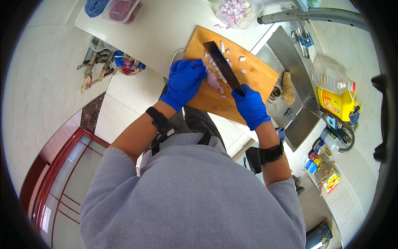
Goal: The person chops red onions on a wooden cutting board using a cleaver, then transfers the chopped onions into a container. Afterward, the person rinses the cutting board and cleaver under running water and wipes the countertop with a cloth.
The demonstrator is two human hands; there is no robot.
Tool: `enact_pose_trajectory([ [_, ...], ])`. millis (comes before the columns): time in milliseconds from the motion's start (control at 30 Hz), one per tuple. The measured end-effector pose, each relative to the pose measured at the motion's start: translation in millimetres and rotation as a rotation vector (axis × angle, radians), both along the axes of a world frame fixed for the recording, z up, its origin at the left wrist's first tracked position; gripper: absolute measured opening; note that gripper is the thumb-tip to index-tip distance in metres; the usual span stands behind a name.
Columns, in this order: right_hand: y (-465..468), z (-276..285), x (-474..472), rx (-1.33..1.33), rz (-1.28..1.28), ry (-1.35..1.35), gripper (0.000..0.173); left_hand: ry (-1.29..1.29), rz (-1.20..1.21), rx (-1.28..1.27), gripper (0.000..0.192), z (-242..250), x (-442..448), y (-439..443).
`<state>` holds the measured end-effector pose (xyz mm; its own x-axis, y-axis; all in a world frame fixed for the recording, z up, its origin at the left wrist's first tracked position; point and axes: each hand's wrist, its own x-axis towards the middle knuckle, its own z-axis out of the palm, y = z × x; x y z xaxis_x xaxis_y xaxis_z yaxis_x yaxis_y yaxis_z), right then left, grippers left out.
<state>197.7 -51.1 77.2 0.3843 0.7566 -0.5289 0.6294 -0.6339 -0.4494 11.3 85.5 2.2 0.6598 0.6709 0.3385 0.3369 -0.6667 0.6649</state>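
Note:
A wooden cutting board (258,74) lies partly on the white counter and partly by the sink. My right hand (251,107), in a blue glove, is closed on the handle end of a dark-bladed cleaver (224,67), which points up and left across the board. Pieces of purple onion (212,80) lie under and left of the blade, and a few small ones (242,58) lie to its right. My left hand (186,80), also blue-gloved, rests at the board's left side with its fingers curled beside the onion; whether it holds a piece is hidden.
A clear plastic container (255,14) of chopped onion stands beyond the board. Right of the board is a steel sink (304,124) with a brown brush (288,88) and a scouring pad (290,114). A lidded box (122,11) stands at the far left.

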Motion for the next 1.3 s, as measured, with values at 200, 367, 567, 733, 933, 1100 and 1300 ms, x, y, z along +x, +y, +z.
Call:
enact_pose_trajectory([
  [200,2.8,10.1,-4.8,-0.103,0.141,-0.106,0.021,0.039,-0.006,-0.096,0.012,1.8,-14.8,2.9],
  [367,10.4,17.2,-6.2,-0.137,0.269,-0.156,0.017,0.121,0.058,-0.052,0.01,8.4,-29.3,-0.1],
  [567,19.0,21.4,-5.9,-0.21,0.305,-0.153,0.018,0.13,-0.026,-0.171,0.011,-1.0,-27.0,-6.0],
  [733,28.2,11.5,-4.2,-0.231,0.357,-0.152,0.022,0.189,-0.072,-0.082,0.024,-5.7,-31.2,-7.6],
  [933,24.6,-6.3,-6.7,-0.182,0.196,-0.085,0.021,0.13,-0.055,-0.118,0.019,6.6,-27.5,-13.6],
  [1100,6.7,-3.7,-5.4,0.033,-0.04,0.105,0.024,-0.003,-0.097,-0.132,0.019,15.1,-12.2,-24.6],
  [1300,-8.5,8.3,-8.2,-0.018,-0.101,0.091,0.025,0.19,-0.063,-0.237,0.024,8.0,10.1,-25.9],
])
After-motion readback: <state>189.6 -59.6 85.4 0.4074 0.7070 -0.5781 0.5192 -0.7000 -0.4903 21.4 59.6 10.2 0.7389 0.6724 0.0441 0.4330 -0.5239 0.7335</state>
